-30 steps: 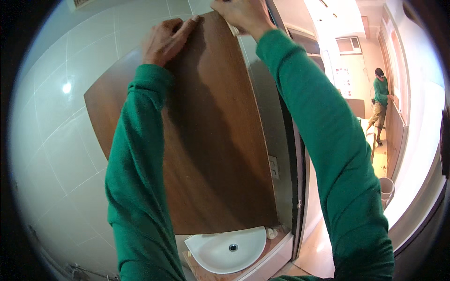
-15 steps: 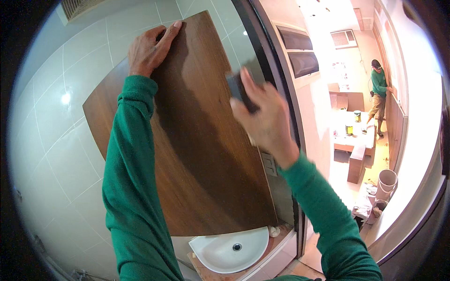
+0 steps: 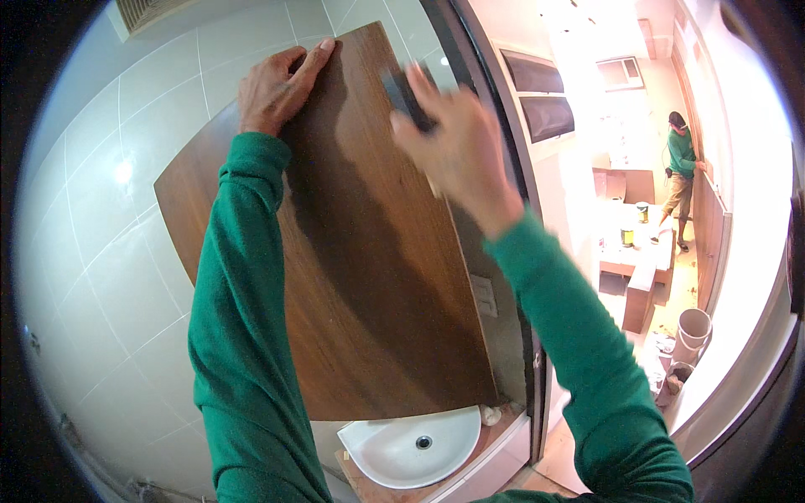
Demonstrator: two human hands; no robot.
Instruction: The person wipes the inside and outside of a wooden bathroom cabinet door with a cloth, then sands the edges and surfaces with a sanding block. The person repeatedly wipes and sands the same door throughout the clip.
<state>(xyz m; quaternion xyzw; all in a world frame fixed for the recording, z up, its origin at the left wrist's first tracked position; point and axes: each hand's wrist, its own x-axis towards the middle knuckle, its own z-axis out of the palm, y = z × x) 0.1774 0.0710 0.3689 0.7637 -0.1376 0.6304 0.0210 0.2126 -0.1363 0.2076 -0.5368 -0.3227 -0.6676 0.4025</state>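
A large brown wood-grain panel (image 3: 369, 335) stands tilted in front of me, its lower edge just above a white sink. My left hand (image 3: 281, 90) grips its upper edge, thumb on the front face and the other fingers bent at the edge. My right hand (image 3: 461, 142), smeared by motion, holds a dark sanding block (image 3: 409, 99) at the panel's right edge, near the upper corner. Whether the block touches the edge I cannot tell. The panel's back is hidden.
Below the panel is the sink (image 3: 386, 461). A wall switch plate (image 3: 484, 295) sits beside its right edge. Through the doorway, a person (image 3: 681, 159) in green works at a wall; paint cans (image 3: 627, 236) stand on a low platform, and a bucket (image 3: 693, 334) is nearer.
My right hand with the sanding block has moved up along the panel's right edge, toward the top corner. My left hand keeps its grip on the upper edge.
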